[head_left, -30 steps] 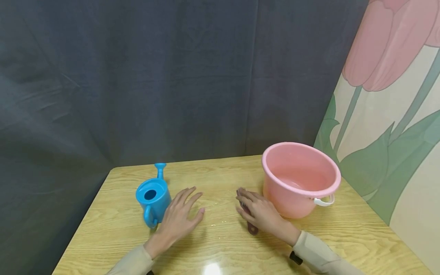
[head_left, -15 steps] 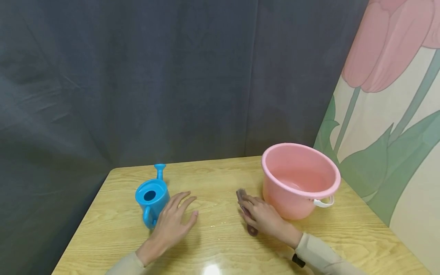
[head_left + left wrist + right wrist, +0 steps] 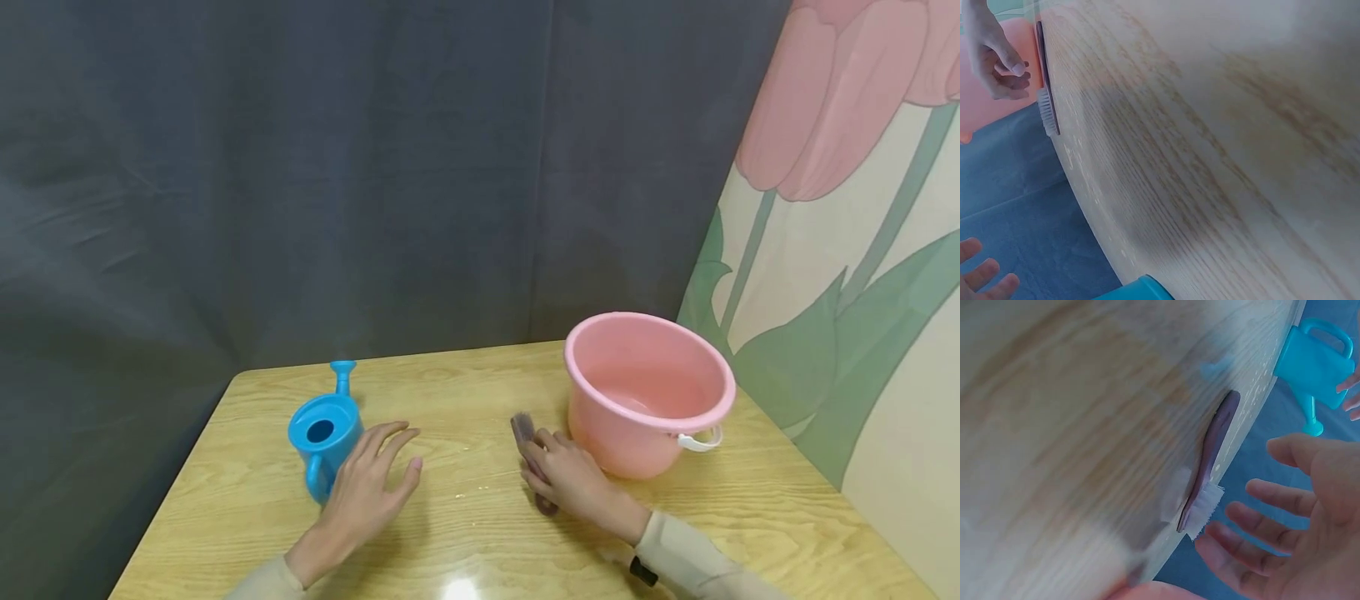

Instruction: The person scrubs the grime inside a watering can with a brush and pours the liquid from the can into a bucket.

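In the right wrist view a brush [image 3: 1213, 440] with a dark purplish handle and pale bristles lies on the wooden table, bristles facing up. My right hand [image 3: 570, 479] hovers over the brush in the head view and hides part of its handle. A gap shows between its loosely bent fingers [image 3: 1250, 547] and the handle. Over the table's left half, my left hand [image 3: 363, 487] is empty, fingers spread and slightly bent. Just left of it stands a blue watering can [image 3: 324, 412], spout pointing to the back.
A pink bucket [image 3: 618, 437] with a white handle stands right of the brush, close behind my right hand. Small wet drops [image 3: 461, 496] dot the table's middle. A dark curtain [image 3: 390, 183] hangs behind the table, and a tulip-painted wall [image 3: 885, 367] borders it on the right.
My left hand has drawn back slightly leftward, closer to the watering can. My right hand's fingers have slid down off the bristle end and bent more; the brush stays in place.
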